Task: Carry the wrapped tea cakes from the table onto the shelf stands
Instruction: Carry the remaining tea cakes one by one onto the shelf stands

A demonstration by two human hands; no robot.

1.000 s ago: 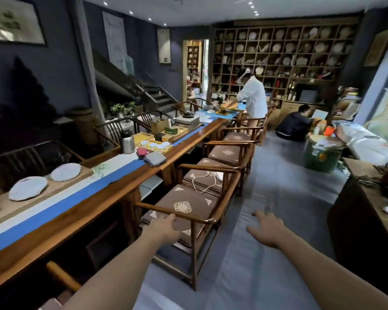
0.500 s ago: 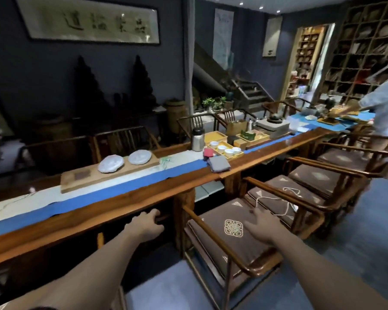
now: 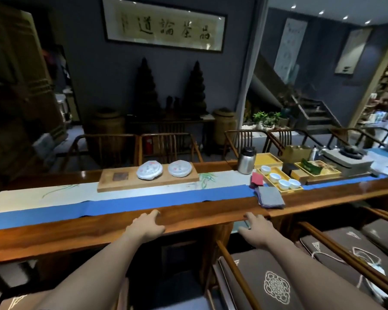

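Head view, looking down over long wooden table (image 3: 188, 222). Two wrapped tea cakes side by side on pale wooden tray (image 3: 148, 181) at far side of table, beyond blue runner strip (image 3: 143, 203). Left tea cake (image 3: 149, 171): round, flattish disc, white paper wrapper, faint reddish and grey print on top, edges creased where paper folds under. Right tea cake (image 3: 180, 168): same shape and wrapper, slightly smaller in frame, just beside the first, narrow gap between, not touching. Dark square inset (image 3: 120, 176) on tray to left of both cakes.

Left hand (image 3: 146, 224) at near edge of table, palm down, fingers loosely bent over the rim, holding nothing. Right hand (image 3: 254, 228) near the table edge further right, fingers relaxed and slightly parted, nothing in grip; contact with the wood hard to tell. Both hands well apart from the cakes, runner between.

Further right on table: steel flask (image 3: 246, 160), yellow tray (image 3: 278, 180) with four white cups (image 3: 283, 184), folded grey cloth (image 3: 269, 197), red cloth (image 3: 257, 179) beside it. Cushioned wooden chairs (image 3: 276, 285) below right. Framed calligraphy (image 3: 165, 30) on dark wall behind, two dark tiered ornaments (image 3: 196, 86) beneath it.
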